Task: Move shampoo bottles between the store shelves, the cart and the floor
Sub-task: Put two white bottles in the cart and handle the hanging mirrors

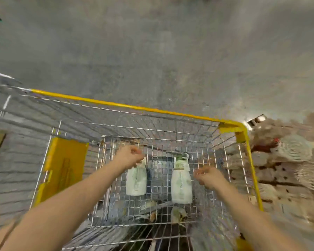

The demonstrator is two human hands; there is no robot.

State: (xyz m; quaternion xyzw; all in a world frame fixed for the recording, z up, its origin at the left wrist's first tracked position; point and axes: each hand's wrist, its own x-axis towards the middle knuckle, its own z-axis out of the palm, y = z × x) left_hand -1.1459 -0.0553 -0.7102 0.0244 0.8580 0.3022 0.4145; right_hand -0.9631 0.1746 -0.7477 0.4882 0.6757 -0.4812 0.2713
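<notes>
Shampoo bottles (181,183) lie flat in the cart (134,107). The left hand (129,156) curls over the left one's cap, grip unclear; the right hand (208,176) hangs loosely curled, empty. A shallow cap pinch could slip.

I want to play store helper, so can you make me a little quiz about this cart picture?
1. How many white bottles lie in the cart?
2. True or false: the cart's top rim is red.
3. Which hand is over the top end of a bottle? A) left hand B) right hand

Key: 1) Two, side by side on the wire floor. 2) False, it is yellow. 3) A; the right hand is beside the other bottle.
</notes>
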